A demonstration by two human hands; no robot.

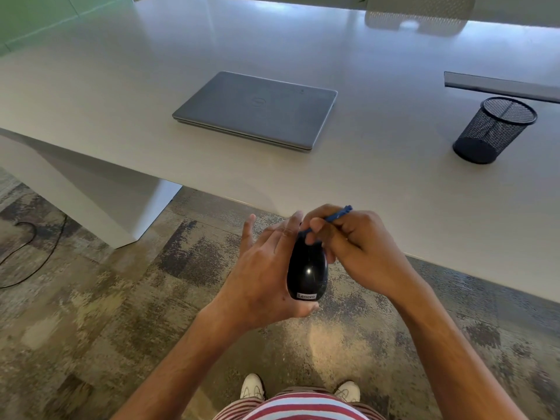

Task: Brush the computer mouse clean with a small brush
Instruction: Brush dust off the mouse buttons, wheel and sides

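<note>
A glossy black computer mouse point(307, 269) with a small white label at its near end lies in my left hand point(263, 277), held above the carpet in front of the table edge. The thumb curls under the near end and the fingers reach along its left side. My right hand point(354, 241) pinches a small brush with a blue handle point(336, 215). The handle sticks up to the right, and the brush end points down at the far end of the mouse. The bristles are hidden behind my fingers.
A white table point(378, 189) spans the view ahead. On it lie a closed grey laptop point(257, 109) and, at right, a black mesh pen cup point(494, 130). A black cable point(39, 253) runs over the patterned carpet at left. My feet point(253, 386) show below.
</note>
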